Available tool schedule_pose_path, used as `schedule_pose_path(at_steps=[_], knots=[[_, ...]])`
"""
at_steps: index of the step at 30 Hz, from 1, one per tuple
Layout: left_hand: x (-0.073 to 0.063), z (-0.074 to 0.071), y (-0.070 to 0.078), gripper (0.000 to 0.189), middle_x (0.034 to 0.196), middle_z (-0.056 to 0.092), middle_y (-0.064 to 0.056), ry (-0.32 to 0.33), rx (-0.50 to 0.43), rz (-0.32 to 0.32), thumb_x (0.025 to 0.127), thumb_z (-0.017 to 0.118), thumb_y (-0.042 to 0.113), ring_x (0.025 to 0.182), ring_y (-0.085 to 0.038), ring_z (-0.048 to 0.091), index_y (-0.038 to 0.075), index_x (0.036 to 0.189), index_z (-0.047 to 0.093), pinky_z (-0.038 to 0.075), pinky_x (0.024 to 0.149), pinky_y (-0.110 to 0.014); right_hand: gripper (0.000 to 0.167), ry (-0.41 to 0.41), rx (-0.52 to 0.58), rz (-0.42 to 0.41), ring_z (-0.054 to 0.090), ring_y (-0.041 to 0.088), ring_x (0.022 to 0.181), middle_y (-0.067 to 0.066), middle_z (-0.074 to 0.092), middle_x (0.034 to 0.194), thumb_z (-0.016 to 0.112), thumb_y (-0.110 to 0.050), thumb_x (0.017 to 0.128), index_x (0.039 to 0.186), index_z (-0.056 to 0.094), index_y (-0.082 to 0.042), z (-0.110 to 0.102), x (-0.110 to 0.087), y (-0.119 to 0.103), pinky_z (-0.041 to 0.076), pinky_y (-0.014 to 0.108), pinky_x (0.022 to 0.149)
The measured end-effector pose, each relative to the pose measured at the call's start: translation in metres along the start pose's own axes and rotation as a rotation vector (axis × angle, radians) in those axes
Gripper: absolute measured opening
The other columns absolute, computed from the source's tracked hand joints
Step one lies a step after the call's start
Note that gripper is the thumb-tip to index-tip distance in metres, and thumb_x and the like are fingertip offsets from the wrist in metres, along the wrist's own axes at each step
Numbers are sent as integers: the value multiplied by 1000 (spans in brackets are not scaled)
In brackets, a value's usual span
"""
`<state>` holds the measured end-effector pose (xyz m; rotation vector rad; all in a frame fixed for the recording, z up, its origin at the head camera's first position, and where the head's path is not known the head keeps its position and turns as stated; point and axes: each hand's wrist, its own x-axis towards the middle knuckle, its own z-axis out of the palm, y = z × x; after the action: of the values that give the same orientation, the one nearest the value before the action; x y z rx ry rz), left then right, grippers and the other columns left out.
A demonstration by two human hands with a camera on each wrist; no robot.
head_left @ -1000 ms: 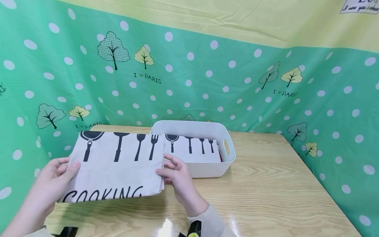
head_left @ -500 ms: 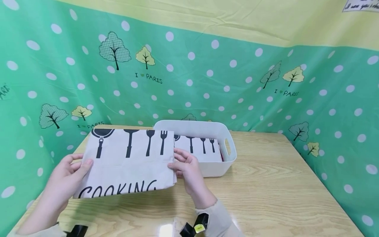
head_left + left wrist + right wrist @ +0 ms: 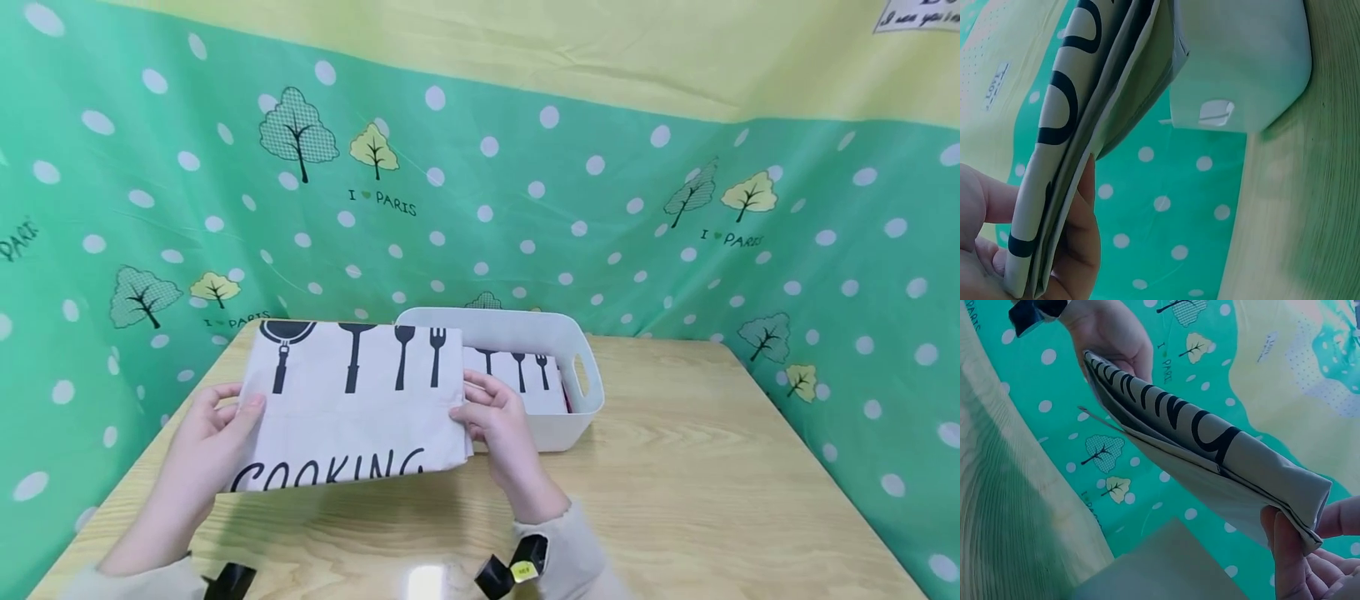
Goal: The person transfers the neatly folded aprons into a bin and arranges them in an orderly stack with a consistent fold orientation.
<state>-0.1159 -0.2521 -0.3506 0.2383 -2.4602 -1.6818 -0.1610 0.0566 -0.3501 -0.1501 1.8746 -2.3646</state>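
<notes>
A folded white cloth (image 3: 352, 417), printed with black kitchen utensils and the word COOKING, is held up above the table. My left hand (image 3: 210, 437) pinches its left edge, thumb in front and fingers behind. At the opposite edge, my right hand (image 3: 501, 421) grips it the same way. In the left wrist view several folded layers of the cloth (image 3: 1063, 119) show edge-on. The right wrist view shows its lower edge hanging loose beneath the lettering. Behind the cloth's right side, a similar printed folded cloth (image 3: 528, 396) lies inside a white plastic bin (image 3: 573, 429), partly hidden.
The bin stands toward the back of a wood-grain table (image 3: 697, 467), an oval handle hole in its right end. A green polka-dot curtain (image 3: 510, 225) hangs behind and on both sides. Black wrist devices (image 3: 528, 558) sit at both sleeves.
Both hands have carried the folded cloth to the right and slightly up, so it now covers more of the bin and the cloth inside. Both grips stay the same.
</notes>
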Motion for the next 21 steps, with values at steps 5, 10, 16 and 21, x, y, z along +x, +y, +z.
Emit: schedule_pose_path(at_steps=[5,10,16,21], knots=[[0,8,7,54,90,68,5,-1,4,-12,106,43,34,67,-7,67,-5,139,26,59,60,-30,56,6,-23,-4,65,4,72,23,65,126,59,8,77,133,55,3,-8,0,-3,44,15,53],[1,13,13,58,96,70,-3,-3,1,-17,105,43,36,67,-7,68,-4,143,24,59,60,-30,58,24,-47,-5,66,4,73,24,66,125,60,7,77,135,54,3,-14,0,-8,46,16,54],[1,19,19,55,86,68,13,-24,-58,-2,105,45,37,67,-8,69,-2,139,27,60,60,-31,59,53,-73,16,66,5,73,23,68,121,62,6,78,136,55,1,-21,1,-13,47,17,56],[3,23,22,58,85,68,18,-63,-83,9,105,44,38,69,-8,70,-2,143,25,60,62,-30,56,57,-91,11,66,7,74,21,71,117,62,6,78,133,57,1,-26,2,-17,48,18,56]])
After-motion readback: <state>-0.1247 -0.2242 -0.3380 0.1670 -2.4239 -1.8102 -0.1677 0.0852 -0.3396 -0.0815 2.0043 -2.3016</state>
